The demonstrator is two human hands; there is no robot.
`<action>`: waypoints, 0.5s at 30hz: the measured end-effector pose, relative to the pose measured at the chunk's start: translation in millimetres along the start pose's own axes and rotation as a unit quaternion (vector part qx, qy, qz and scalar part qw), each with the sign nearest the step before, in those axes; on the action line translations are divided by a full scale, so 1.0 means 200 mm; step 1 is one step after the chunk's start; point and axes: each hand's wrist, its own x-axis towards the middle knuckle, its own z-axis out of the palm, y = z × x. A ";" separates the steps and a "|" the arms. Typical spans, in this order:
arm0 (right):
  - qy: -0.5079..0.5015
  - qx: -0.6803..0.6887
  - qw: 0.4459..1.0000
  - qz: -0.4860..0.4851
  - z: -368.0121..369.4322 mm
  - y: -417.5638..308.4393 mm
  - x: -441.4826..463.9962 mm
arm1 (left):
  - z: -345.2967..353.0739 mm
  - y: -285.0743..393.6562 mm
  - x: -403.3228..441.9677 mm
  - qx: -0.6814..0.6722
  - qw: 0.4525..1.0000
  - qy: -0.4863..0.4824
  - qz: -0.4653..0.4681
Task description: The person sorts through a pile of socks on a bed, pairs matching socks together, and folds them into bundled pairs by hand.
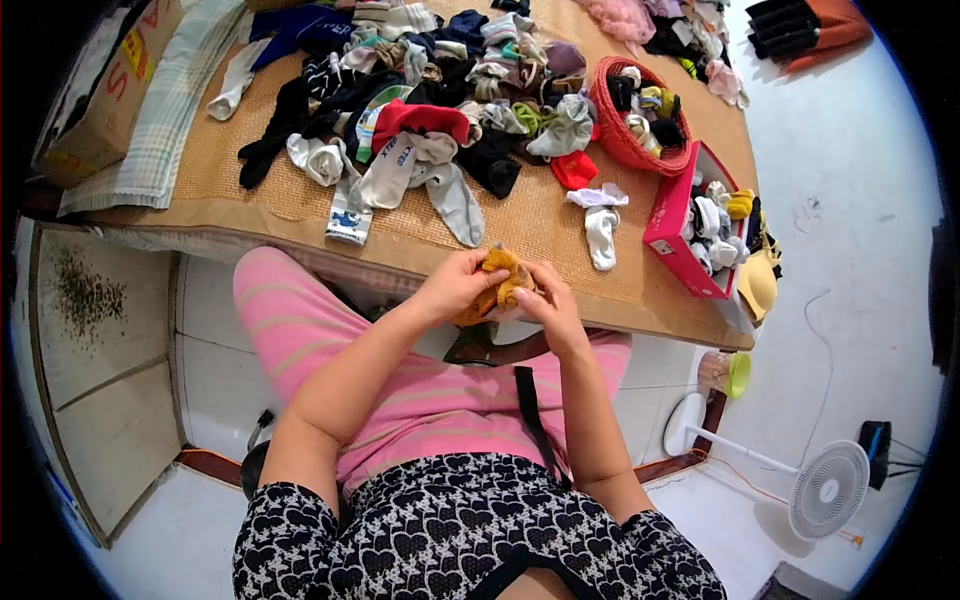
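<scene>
Above my lap, at the front edge of the woven mat, I hold a bunched mustard-yellow sock (pixel 502 264). My left hand (pixel 458 286) pinches it from the left, thumb and fingers closed on the cloth. From the other side my right hand (pixel 548 304) grips the same sock with bent fingers. Part of the sock is hidden behind my fingers. Just beyond my hands, a light grey sock (pixel 455 205) hangs out of a large heap of mixed socks (pixel 430 75). A pair of white socks (pixel 600 238) lies to the right.
A red woven basket (pixel 684 160) of socks stands at the right, beside a pink box (pixel 668 218) holding rolled socks. A yellow bra (pixel 758 290) hangs by the box. Left is a cardboard box (pixel 125 110). A white fan (pixel 828 490) stands on the floor.
</scene>
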 end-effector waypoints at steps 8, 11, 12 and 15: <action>0.035 -0.080 0.996 -0.018 0.04 0.02 0.02 | 0.01 0.01 -0.01 -0.043 0.995 0.013 -0.083; 0.076 -0.161 0.979 -0.102 0.03 0.05 0.02 | 0.03 0.07 -0.03 -0.159 0.974 0.003 -0.160; 0.075 -0.193 0.970 -0.129 0.04 0.02 0.02 | 0.02 0.05 -0.02 -0.212 0.961 -0.007 -0.176; 0.078 -0.251 0.949 -0.176 0.05 0.03 0.01 | -0.03 -0.01 -0.01 -0.281 0.940 -0.023 -0.193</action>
